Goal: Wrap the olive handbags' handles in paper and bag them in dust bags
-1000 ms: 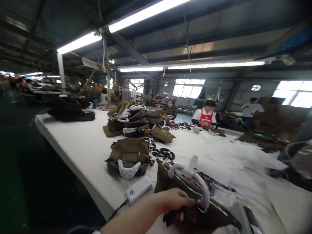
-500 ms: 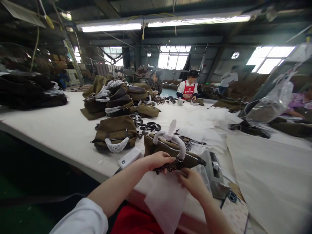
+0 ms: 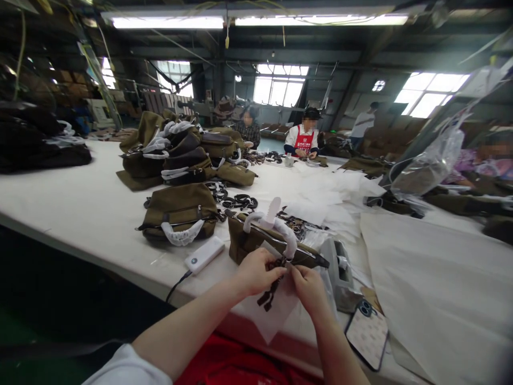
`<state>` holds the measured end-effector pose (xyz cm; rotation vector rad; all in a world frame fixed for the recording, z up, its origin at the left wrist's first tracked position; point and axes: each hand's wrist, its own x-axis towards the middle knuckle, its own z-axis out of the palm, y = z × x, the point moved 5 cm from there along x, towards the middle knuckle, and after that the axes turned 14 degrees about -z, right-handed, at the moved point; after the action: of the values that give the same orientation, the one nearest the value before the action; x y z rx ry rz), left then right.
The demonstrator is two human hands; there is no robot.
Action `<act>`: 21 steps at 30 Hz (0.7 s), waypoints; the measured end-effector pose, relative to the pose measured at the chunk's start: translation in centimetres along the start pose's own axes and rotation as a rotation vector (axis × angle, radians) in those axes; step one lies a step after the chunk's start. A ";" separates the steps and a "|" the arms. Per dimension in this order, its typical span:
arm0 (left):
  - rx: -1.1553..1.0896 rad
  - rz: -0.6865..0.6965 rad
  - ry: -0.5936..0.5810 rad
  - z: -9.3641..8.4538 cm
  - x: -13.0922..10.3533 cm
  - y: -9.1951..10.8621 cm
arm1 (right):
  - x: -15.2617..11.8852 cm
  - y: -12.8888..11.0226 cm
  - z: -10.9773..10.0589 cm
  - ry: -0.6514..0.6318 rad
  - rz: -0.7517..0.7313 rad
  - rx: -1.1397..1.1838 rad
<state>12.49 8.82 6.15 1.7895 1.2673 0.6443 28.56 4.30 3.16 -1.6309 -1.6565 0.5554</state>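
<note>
An olive-brown handbag (image 3: 239,243) stands upright at the table's near edge, its handle (image 3: 289,241) wrapped in white with a pale tag (image 3: 272,209) sticking up. From the ring at the handle's base hangs a dark strap-like charm (image 3: 269,300). Behind the charm lies a thin white sheet (image 3: 266,325), one corner of it showing above my left hand. My left hand (image 3: 259,272) is closed, pinching the sheet beside the charm. Thumb and fingers of my right hand (image 3: 308,286) pinch together just below the ring, at the sheet's edge; the fingertips are partly hidden.
Another olive handbag (image 3: 180,211) lies left, before a pile of bags (image 3: 188,155). A white power bank (image 3: 205,255) with a cable lies nearby. Right of my hands are a grey tape dispenser (image 3: 340,278), a phone (image 3: 367,334) and large white sheets (image 3: 433,278). Co-workers sit across the table.
My right hand has risen from the lower part of the sheet to the ring, close to my left hand. The sheet has come up behind the charm, which now hangs in front of it.
</note>
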 end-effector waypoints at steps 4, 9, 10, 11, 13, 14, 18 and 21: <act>0.079 0.047 0.098 -0.2 -0.4 0.5 | 0.0 -1.4 -0.5 0.077 -0.131 0.045; 0.079 0.031 0.120 0.2 -0.3 0.2 | 0.1 -1.7 -0.5 0.048 -0.174 0.135; 0.089 0.042 0.126 0.3 -0.5 0.3 | 0.1 -1.8 -0.5 0.052 -0.183 0.148; 0.104 0.057 0.129 0.5 -0.7 0.4 | 0.0 -1.9 -0.5 0.066 -0.182 0.144; 0.142 0.087 0.119 1.0 -1.2 0.7 | 0.1 -2.1 -0.6 0.113 -0.148 0.092; 0.156 0.099 0.111 1.2 -1.5 0.9 | 0.1 -2.2 -0.7 0.142 -0.123 0.063; 0.044 0.090 0.303 0.1 -2.2 0.5 | 0.3 -2.4 -0.8 0.196 -0.059 0.068; -0.159 0.013 0.466 -1.4 -1.6 -1.4 | 0.4 -2.2 -0.9 0.194 -0.037 0.094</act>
<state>10.10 8.04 5.81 1.5672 1.4573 1.1851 27.80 4.33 5.47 -1.5322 -1.4933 0.4346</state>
